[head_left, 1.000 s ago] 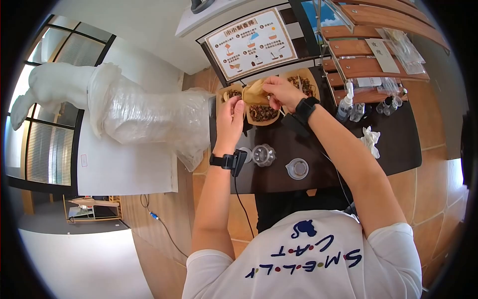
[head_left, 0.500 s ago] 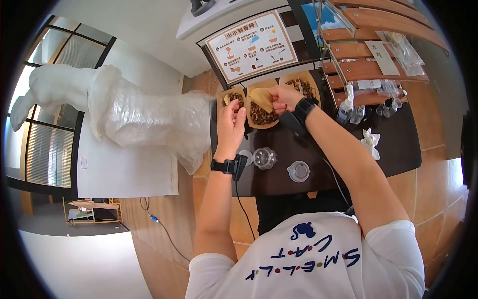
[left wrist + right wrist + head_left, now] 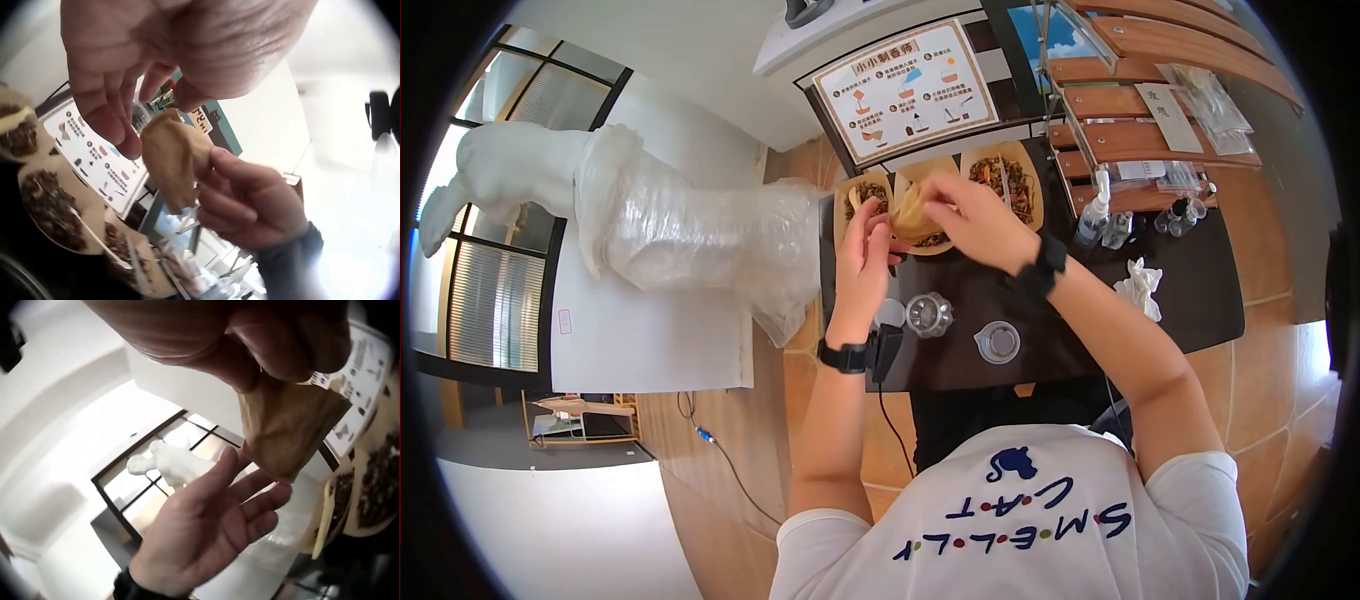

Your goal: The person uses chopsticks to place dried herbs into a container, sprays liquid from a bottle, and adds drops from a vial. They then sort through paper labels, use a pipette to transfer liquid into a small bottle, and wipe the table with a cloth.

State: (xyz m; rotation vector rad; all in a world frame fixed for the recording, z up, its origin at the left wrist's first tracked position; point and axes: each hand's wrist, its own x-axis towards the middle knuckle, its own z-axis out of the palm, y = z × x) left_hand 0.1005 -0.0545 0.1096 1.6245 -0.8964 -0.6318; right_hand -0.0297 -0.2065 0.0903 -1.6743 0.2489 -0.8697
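Observation:
My right hand pinches a small tan pouch by its upper part, over the middle tray. The pouch looks soft and creased, rounded at one end. Close beside it, my left hand has its palm turned toward the pouch, thumb apart. Its relaxed fingers reach right at the pouch's lower edge in the right wrist view. Under and around the hands stand three brown paper trays, the left one, the middle one and the right one, holding dark dried plant bits.
Nearer me on the dark table stand a clear ribbed jar and a clear spouted cup. Crumpled white tissue and a pump bottle are at right, by a wooden slatted rack. A plastic-wrapped white statue lies left.
The right hand has turned and brought the pouch left and nearer my body, close to the left hand. The left hand has shifted only slightly.

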